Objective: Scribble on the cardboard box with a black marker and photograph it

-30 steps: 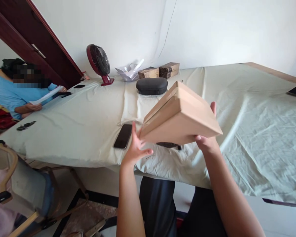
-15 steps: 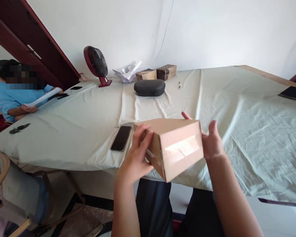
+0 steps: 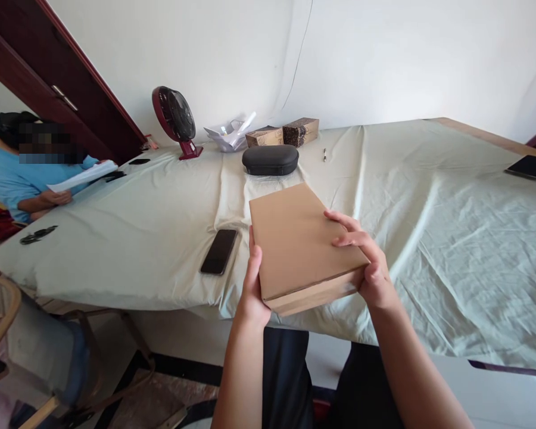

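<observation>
A plain brown cardboard box is held between my two hands above the near edge of the cloth-covered table. My left hand grips its left side, thumb up along the edge, the other fingers mostly hidden behind and below. On the right, my right hand wraps the near corner, with two fingers lying over the top face. The box is tilted, its broad top face turned toward me. To the left of the box lies a black smartphone. Beyond it sits a black zippered case.
Behind the case stand a patterned box, a plastic basket with papers and a red fan. A tablet lies far right. At the left, a person in blue holds papers; a chair stands nearer.
The box has been turned so its broad face shows instead of the taped side. My right fingers have come over its top, and my left hand has shifted down its left side.
</observation>
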